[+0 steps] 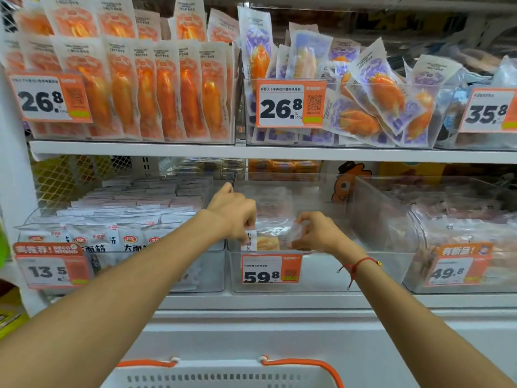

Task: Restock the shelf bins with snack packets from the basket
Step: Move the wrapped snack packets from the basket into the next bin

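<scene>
Two hands reach together into the clear middle bin (321, 271) on the lower shelf, the one carrying the 59.8 price tag (270, 268). Our left hand (233, 211) curls its fingers round the white left edge of a snack packet (268, 239), and our right hand (316, 233) pinches its transparent right edge, so the packet hangs between them just inside the bin's front wall. Through the film we can make out a pale, bun-like piece, though glare blurs it and we cannot say exactly what it is.

We judge the packet light and soft, its plastic slick and crinkly, its contents easy to crush. Holding it by the sealed side edges, as we do now, seems safer than squeezing the middle.

Below, at the bottom of the view, sits the white basket (223, 376) with orange handles; its contents are out of sight. Neighbouring bins hold white packets on the left and clear-wrapped ones on the right. Orange packets stand in rows on the upper shelf.
</scene>
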`<act>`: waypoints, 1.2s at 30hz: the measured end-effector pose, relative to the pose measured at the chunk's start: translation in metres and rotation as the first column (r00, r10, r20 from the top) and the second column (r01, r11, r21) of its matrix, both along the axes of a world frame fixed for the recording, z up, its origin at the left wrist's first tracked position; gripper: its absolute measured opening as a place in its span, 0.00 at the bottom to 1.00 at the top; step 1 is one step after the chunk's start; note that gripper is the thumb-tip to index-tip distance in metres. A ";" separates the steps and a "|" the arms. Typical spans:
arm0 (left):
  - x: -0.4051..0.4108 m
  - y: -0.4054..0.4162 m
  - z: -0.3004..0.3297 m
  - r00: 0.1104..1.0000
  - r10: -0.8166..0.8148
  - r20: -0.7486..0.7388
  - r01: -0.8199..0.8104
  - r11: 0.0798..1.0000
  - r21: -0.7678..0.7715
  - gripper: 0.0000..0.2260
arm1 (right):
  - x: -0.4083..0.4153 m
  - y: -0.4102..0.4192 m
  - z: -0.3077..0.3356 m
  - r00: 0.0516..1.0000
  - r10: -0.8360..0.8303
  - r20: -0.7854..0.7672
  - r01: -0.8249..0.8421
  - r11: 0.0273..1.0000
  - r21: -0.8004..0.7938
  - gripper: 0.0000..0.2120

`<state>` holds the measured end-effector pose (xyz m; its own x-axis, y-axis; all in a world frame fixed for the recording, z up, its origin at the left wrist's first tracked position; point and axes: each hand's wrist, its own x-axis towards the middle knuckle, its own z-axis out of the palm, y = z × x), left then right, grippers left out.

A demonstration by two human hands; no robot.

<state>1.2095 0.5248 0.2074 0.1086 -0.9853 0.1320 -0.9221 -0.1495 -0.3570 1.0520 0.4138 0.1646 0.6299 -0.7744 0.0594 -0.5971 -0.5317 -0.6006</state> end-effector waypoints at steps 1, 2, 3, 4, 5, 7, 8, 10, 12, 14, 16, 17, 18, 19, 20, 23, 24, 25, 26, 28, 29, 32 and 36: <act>0.000 0.000 0.000 1.000 -0.008 0.016 0.008 1.000 0.000 0.12 | -0.001 0.000 0.000 1.000 0.003 -0.001 -0.003 1.000 0.012 0.19; -0.002 0.001 0.000 0.999 -0.007 0.032 0.006 1.000 0.022 0.14 | -0.002 -0.001 0.001 1.000 0.007 -0.012 -0.007 0.999 0.038 0.17; -0.004 0.001 -0.001 0.999 0.002 0.048 -0.004 0.998 0.057 0.15 | -0.004 0.000 0.003 0.999 0.020 -0.029 -0.018 0.997 0.076 0.15; -0.006 0.001 -0.003 0.998 0.011 0.059 -0.017 0.996 0.090 0.15 | -0.007 0.000 0.005 0.998 0.037 -0.051 -0.031 0.992 0.122 0.12; -0.007 0.000 -0.005 0.998 0.023 0.064 -0.030 0.993 0.117 0.14 | -0.009 -0.001 0.008 0.996 0.052 -0.072 -0.039 0.984 0.172 0.09; -0.008 0.000 -0.008 0.997 0.036 0.073 -0.047 0.988 0.149 0.13 | -0.012 -0.001 0.013 0.993 0.070 -0.091 -0.042 0.959 0.279 0.08; -0.009 -0.001 -0.008 0.996 0.041 0.081 -0.054 0.986 0.157 0.13 | -0.013 0.000 0.013 0.992 0.078 -0.095 -0.044 0.947 0.317 0.09; -0.010 -0.002 -0.008 0.995 0.051 0.088 -0.066 0.983 0.174 0.14 | -0.012 -0.002 0.010 0.989 0.081 -0.125 -0.044 0.960 0.276 0.13; -0.009 -0.002 -0.007 0.996 0.055 0.074 -0.068 0.980 0.189 0.16 | -0.011 -0.004 0.007 0.989 0.068 -0.134 -0.038 0.976 0.215 0.14; -0.007 0.001 -0.005 0.997 0.051 0.051 -0.060 0.978 0.198 0.19 | -0.013 -0.003 0.007 0.991 0.064 -0.118 -0.037 0.975 0.217 0.17; -0.006 0.007 -0.003 0.999 0.035 0.037 -0.041 0.986 0.163 0.21 | -0.016 -0.001 0.009 0.996 0.058 -0.067 -0.043 0.978 0.203 0.23; -0.006 0.010 -0.002 0.999 0.020 0.036 -0.024 0.991 0.129 0.21 | -0.018 0.000 0.009 0.999 0.046 -0.030 -0.041 0.990 0.137 0.24; -0.006 0.014 -0.001 0.999 0.005 0.038 -0.009 0.995 0.095 0.20 | -0.019 0.002 0.010 0.999 0.030 0.010 -0.030 0.999 0.026 0.24; -0.006 0.016 -0.001 0.999 -0.004 0.039 0.001 0.998 0.070 0.18 | -0.019 0.004 0.010 0.998 0.028 0.049 -0.023 0.995 -0.099 0.23; -0.006 0.019 0.000 0.999 -0.007 0.033 0.005 0.999 0.054 0.17 | -0.018 0.008 0.010 0.996 0.053 0.077 -0.037 0.979 -0.198 0.20; -0.007 0.023 -0.001 1.000 0.008 0.003 -0.008 0.999 0.036 0.15 | -0.013 0.021 0.008 0.979 0.202 0.018 -0.189 0.941 -0.282 0.13; -0.008 0.024 -0.002 1.000 0.014 0.008 -0.014 0.999 0.030 0.15 | -0.011 0.024 0.007 0.973 0.230 -0.029 -0.229 0.937 -0.264 0.12; -0.008 0.024 -0.005 1.000 0.020 0.016 -0.021 1.000 0.022 0.15 | -0.009 0.027 0.006 0.968 0.242 -0.067 -0.251 0.938 -0.239 0.13; -0.007 0.024 -0.007 0.999 0.027 0.020 -0.027 1.000 0.016 0.15 | -0.007 0.029 0.007 0.965 0.245 -0.093 -0.259 0.940 -0.220 0.13; -0.008 0.024 -0.011 0.999 0.035 0.017 -0.035 0.999 0.003 0.13 | -0.006 0.030 0.009 0.958 0.263 -0.116 -0.282 0.937 -0.205 0.15; -0.008 0.023 -0.011 0.999 0.040 0.018 -0.040 0.999 0.002 0.12 | -0.005 0.030 0.009 0.953 0.275 -0.129 -0.297 0.935 -0.194 0.15; -0.011 0.021 -0.009 0.998 0.054 0.035 -0.055 0.998 0.036 0.12 | -0.005 0.029 0.008 0.950 0.279 -0.140 -0.302 0.936 -0.180 0.16; -0.014 0.031 -0.005 0.998 0.040 -0.049 -0.040 0.999 0.001 0.15 | -0.006 0.031 0.006 0.976 0.215 0.018 -0.201 0.937 -0.287 0.15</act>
<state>1.1958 0.5553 0.2023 0.1542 -0.9800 0.1257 -0.9316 -0.1866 -0.3120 1.0459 0.4449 0.1702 0.7659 -0.5734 0.2908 -0.4289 -0.7927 -0.4332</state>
